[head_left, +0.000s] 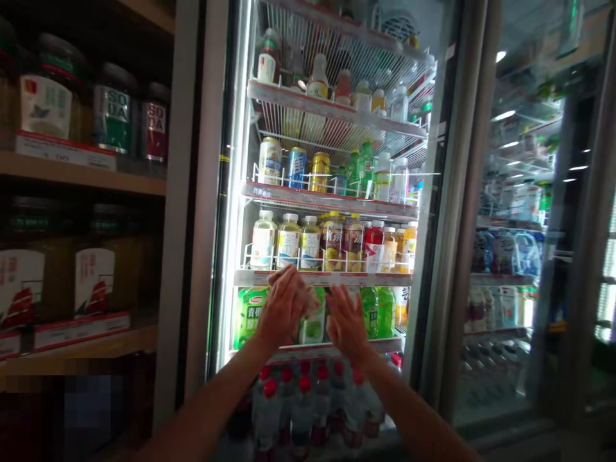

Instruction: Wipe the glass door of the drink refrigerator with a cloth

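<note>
My left hand [283,305] is raised before the lower drink shelf, its fingers stretched forward and somewhat blurred. To its right, my right hand [344,321] is also held up with fingers extended. Neither hand visibly holds anything. Behind them on that shelf stand a large green drink bottle [248,314], a pale green bottle [312,324] between the hands, and bright green bottles [385,313] on the right. My hands partly cover this row, and I cannot tell whether they touch any bottle. Just above, tea bottles [310,244] line another shelf.
A lit drinks fridge [332,279] fills the middle. Cans [297,168] occupy a higher shelf, and red-capped bottles [303,404] stand at the bottom. On the left is a wooden shelf [86,173] with large jars. A metal door frame [457,256] and another fridge are on the right.
</note>
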`<state>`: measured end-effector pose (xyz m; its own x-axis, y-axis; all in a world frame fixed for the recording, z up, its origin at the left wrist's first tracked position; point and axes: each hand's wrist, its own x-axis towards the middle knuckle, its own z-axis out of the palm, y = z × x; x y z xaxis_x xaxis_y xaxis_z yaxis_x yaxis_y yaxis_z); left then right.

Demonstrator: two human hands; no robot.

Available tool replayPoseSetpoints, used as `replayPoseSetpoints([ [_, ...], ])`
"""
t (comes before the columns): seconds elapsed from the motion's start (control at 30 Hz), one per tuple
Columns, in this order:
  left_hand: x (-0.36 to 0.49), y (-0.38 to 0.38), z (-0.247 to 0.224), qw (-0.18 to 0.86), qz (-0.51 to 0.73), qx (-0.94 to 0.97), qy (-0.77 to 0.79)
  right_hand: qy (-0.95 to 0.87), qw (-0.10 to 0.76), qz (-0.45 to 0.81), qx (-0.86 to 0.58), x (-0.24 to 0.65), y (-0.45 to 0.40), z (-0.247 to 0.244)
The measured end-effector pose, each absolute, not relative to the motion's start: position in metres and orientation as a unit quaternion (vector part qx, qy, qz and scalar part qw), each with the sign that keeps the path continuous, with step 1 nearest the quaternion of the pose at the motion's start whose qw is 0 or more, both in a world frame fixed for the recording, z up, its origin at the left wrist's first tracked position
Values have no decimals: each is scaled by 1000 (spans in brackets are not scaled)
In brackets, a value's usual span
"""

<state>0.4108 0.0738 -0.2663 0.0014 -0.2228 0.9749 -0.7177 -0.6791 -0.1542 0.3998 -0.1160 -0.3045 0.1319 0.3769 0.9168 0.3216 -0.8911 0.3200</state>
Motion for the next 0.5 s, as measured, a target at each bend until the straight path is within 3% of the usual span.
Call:
replayPoseSetpoints([
  [0.13,419,60,-253,164,680,633,-333,18,-46,662,747,417,-155,-295],
  [0.27,422,100,-224,103,682,617,-378,6,-27,665,747,430,-162,-293],
  [0.4,424,162,-196,131,703,644,-272,20,-20,676,736,431,-163,-297],
  [0.5,427,159,-183,201,731,623,-193,28,-28,676,736,432,-165,-293],
])
